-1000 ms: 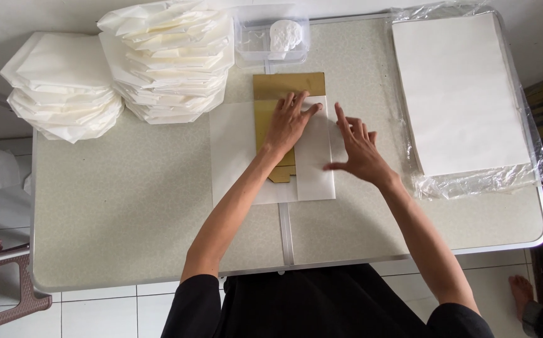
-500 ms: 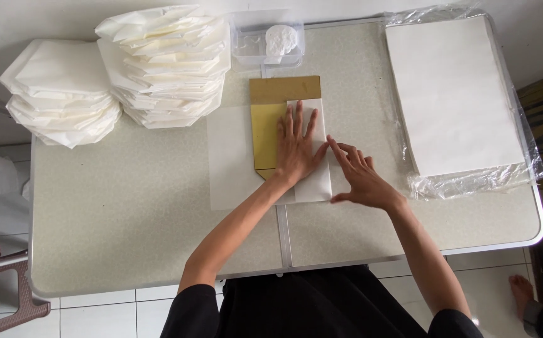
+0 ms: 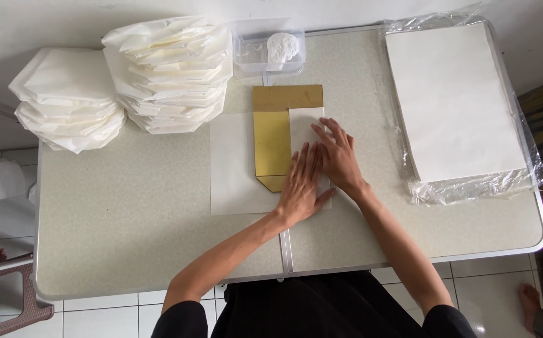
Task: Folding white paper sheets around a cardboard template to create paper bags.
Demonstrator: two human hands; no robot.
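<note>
Both hands lie flat and open, holding nothing: the left hand and right hand press side by side on a folded white paper sheet. It wraps a gold card in the middle of the table, near two stacks of folded white bags.

White paper sheet lies half-folded over gold template.

Both bare forearms reach forward from black sleeves and converge at the middle. The left hand lies flat, palm down, fingers straight and close together, thumb spread outward. The right hand lies flat just beside it, fingers slightly fanned, touching the left.
</note>
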